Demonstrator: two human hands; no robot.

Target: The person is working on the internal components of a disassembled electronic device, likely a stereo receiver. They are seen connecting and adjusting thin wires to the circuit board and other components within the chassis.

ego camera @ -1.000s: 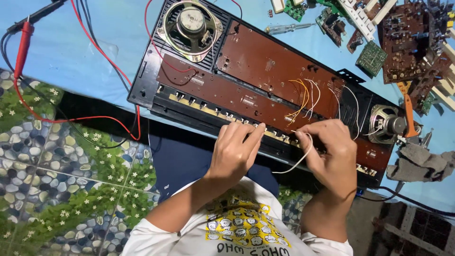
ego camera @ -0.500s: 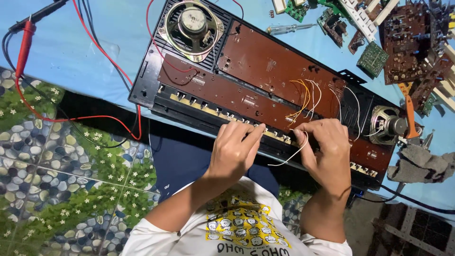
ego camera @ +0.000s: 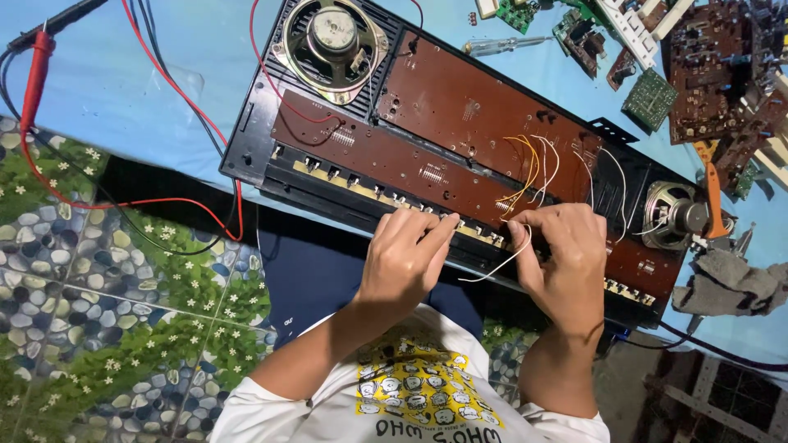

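Two hands work at the near edge of an opened electronic keyboard on a blue counter.

The left hand (ego camera: 406,258) rests fingers-down on the row of contacts along the keyboard (ego camera: 443,156), half curled and holding nothing that shows. At its 3 o'clock, the right hand (ego camera: 562,258) pinches a thin white wire (ego camera: 497,267) that loops toward the left hand; where the wire ends is hidden under the fingers. A big speaker (ego camera: 330,45) sits at the keyboard's 10 o'clock, a smaller speaker (ego camera: 677,215) at 4 o'clock. Loose circuit boards (ego camera: 706,70) at 2 o'clock are cut off by the frame. A red test lead (ego camera: 37,70) lies at 9 o'clock.
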